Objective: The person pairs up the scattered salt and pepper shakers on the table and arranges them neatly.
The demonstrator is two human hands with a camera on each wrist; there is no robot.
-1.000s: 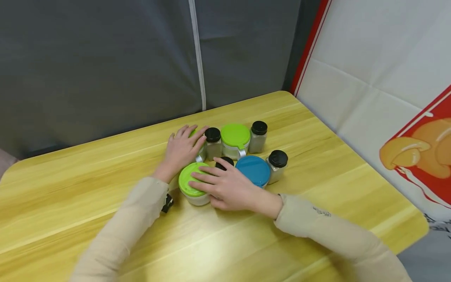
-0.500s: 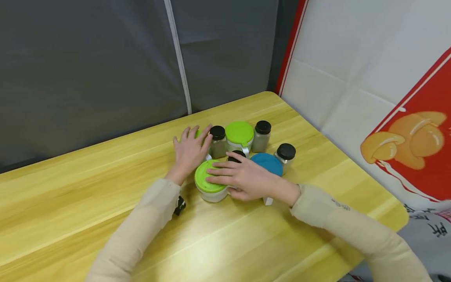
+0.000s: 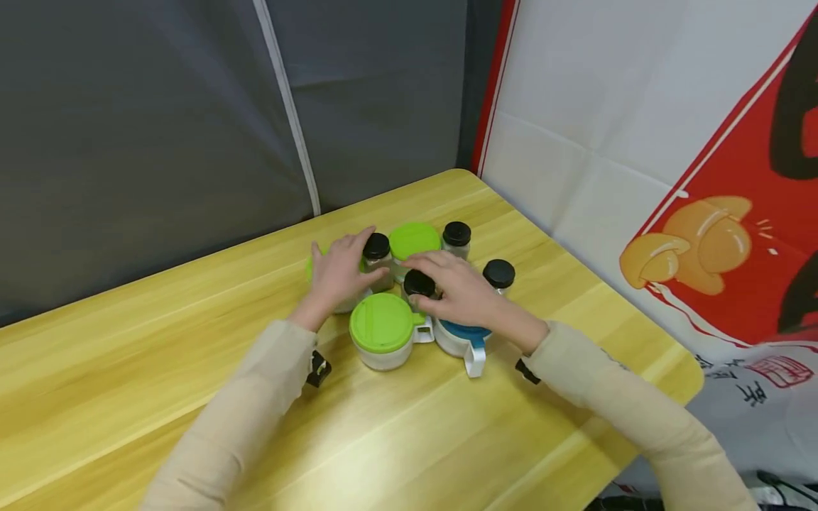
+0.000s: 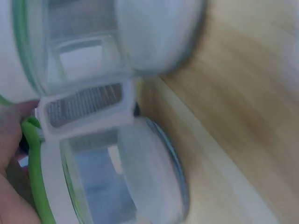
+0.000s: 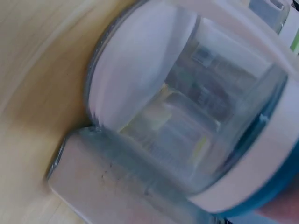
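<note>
In the head view, my left hand (image 3: 341, 270) lies over the green-lidded jar (image 3: 309, 268) at the back left, which it mostly hides. Its forefinger and thumb spread toward a black-capped square jar (image 3: 377, 248). My right hand (image 3: 466, 287) reaches across the blue-lidded jar (image 3: 456, 339), thumb and forefinger on either side of the middle black-capped jar (image 3: 420, 284); contact is unclear. A green-lidded jar (image 3: 382, 326) with a white handle stands in front. The left wrist view shows two clear jars side by side, blurred. The blue-lidded jar (image 5: 247, 154) fills the right wrist view.
Another green-lidded jar (image 3: 415, 241) and a black-capped jar (image 3: 456, 238) stand at the back; one more black-capped jar (image 3: 499, 275) is at the right. All stand close together on the wooden table (image 3: 396, 440). A grey curtain (image 3: 153, 128) and a printed white wall (image 3: 575, 142) border it.
My right hand has lifted off the front green lid and moved back toward the middle black-capped jar. My left hand's fingers have shifted toward the neighbouring black cap. The head view has swung right.
</note>
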